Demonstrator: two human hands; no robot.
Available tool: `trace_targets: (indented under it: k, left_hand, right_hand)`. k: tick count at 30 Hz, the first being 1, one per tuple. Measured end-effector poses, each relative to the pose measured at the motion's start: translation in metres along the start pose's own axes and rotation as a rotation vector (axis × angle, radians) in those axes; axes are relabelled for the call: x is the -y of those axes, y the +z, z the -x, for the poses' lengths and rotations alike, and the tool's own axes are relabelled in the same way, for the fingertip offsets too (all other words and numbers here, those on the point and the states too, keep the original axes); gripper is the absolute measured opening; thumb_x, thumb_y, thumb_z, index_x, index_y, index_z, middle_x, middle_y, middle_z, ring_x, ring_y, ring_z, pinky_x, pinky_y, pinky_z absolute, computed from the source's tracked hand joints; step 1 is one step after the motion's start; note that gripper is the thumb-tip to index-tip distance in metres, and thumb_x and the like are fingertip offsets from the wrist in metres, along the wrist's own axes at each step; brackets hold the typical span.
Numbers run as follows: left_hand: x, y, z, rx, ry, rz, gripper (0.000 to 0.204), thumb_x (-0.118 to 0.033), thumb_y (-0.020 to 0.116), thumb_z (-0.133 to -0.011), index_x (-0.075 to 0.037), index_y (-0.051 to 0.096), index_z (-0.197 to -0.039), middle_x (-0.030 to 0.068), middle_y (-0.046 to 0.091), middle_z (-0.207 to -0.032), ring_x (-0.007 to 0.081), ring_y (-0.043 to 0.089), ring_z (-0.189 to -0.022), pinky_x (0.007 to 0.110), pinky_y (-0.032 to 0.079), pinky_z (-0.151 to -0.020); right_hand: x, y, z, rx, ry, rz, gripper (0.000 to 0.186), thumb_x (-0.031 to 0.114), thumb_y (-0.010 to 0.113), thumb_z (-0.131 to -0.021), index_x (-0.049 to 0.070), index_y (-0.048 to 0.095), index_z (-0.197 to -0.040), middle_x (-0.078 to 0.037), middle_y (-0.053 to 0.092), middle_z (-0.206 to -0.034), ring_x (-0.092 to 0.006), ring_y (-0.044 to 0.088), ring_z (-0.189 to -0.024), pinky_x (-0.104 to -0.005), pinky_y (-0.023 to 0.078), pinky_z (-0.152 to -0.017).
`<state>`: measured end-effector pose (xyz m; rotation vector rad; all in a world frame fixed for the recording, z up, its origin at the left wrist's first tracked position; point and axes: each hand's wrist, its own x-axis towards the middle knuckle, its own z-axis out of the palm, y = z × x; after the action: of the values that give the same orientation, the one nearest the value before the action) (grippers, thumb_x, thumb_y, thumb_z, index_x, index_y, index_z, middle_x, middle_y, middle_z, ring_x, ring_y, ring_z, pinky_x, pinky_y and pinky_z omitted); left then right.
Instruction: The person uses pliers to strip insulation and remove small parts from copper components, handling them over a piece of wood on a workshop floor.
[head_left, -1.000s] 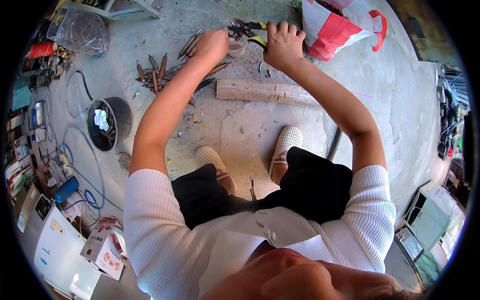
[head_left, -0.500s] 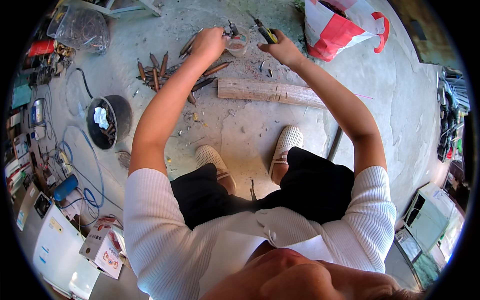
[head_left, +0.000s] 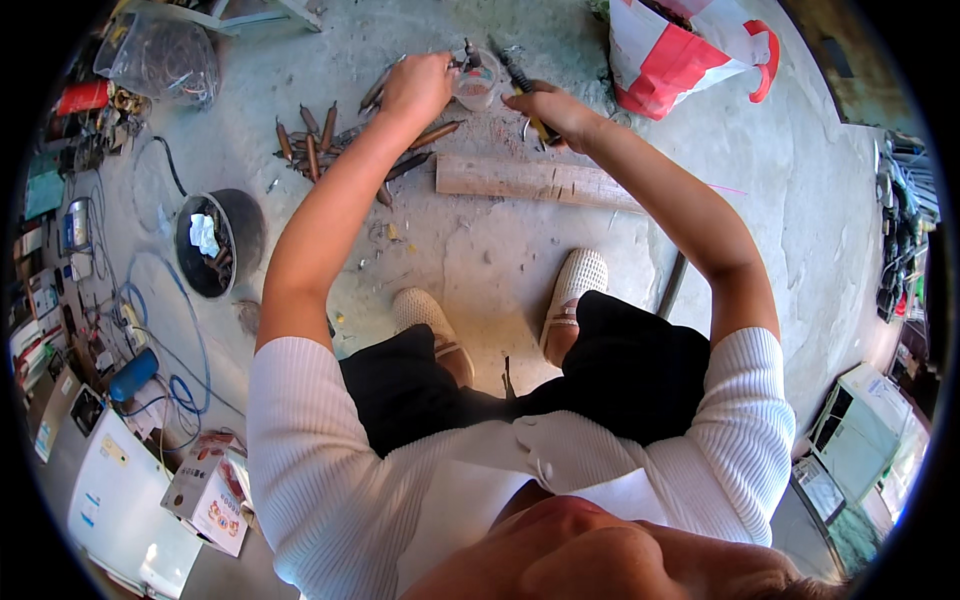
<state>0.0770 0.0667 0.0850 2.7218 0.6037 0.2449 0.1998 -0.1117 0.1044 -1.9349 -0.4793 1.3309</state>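
My left hand (head_left: 418, 85) is closed around a small dark piece (head_left: 472, 54), which sticks out over the rim of a clear plastic cup (head_left: 477, 100). Reddish bits lie in the cup's bottom. Just right of the cup, my right hand (head_left: 558, 112) grips a slim hand tool (head_left: 516, 75) with black and yellow on its handle; its exact kind is blurred. The tool slants, its dark tip pointing up and left. Several brown spindle-shaped pieces (head_left: 312, 155) lie in a heap left of and partly behind my left forearm.
A wooden plank (head_left: 530, 181) lies between my feet and the cup. A black bucket (head_left: 245, 240) stands at left, near hoses and a clear plastic bag (head_left: 165, 60). A red and white bag (head_left: 660, 65) stands at the far right. Small debris is scattered over the concrete floor.
My right hand has turned and shifted slightly left, bringing the tool closer to the cup. The left hand stays almost in place, still holding the dark piece.
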Motion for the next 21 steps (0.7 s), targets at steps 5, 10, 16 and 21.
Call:
trace_targets:
  k: [5, 10, 16, 21]
  left_hand:
    - [0.000, -0.003, -0.001, -0.020, 0.024, -0.015, 0.024, -0.021, 0.063, -0.086, -0.005, 0.067, -0.102, 0.0208, 0.066, -0.084, 0.0388, 0.064, -0.079, 0.046, 0.052, -0.072]
    - [-0.007, -0.007, -0.002, -0.068, 0.052, 0.008, 0.023, -0.023, 0.062, -0.086, -0.004, 0.067, -0.099, 0.0196, 0.066, -0.082, 0.0392, 0.064, -0.080, 0.047, 0.051, -0.073]
    - [0.004, -0.028, -0.017, 0.170, -0.158, 0.024, 0.027, -0.030, 0.063, -0.086, -0.003, 0.069, -0.088, 0.0159, 0.067, -0.076, 0.0322, 0.066, -0.077, 0.041, 0.049, -0.069]
    - [-0.029, -0.034, -0.062, 0.233, -0.032, 0.390, 0.038, -0.039, 0.061, -0.088, -0.002, 0.071, -0.088, 0.0072, 0.066, -0.070, 0.0151, 0.064, -0.070, 0.032, 0.048, -0.065]
  right_hand:
    - [0.007, 0.006, 0.007, 0.029, 0.108, -0.052, 0.048, 0.041, 0.065, -0.083, 0.010, 0.051, -0.117, -0.003, 0.049, -0.080, -0.0141, 0.045, -0.067, -0.0306, 0.037, -0.052]
    - [-0.001, 0.001, 0.004, -0.042, 0.008, -0.070, 0.045, 0.039, 0.064, -0.085, 0.011, 0.050, -0.117, -0.001, 0.049, -0.081, -0.0114, 0.044, -0.061, -0.0267, 0.033, -0.047]
    - [-0.007, -0.009, 0.015, -0.046, 0.009, -0.130, 0.050, 0.037, 0.067, -0.081, 0.006, 0.051, -0.117, -0.005, 0.047, -0.081, -0.0162, 0.046, -0.068, -0.0362, 0.038, -0.056]
    - [-0.029, -0.031, 0.032, -0.126, 0.148, -0.308, 0.043, 0.037, 0.065, -0.083, 0.013, 0.049, -0.115, -0.003, 0.047, -0.088, -0.0174, 0.046, -0.077, -0.0414, 0.039, -0.064]
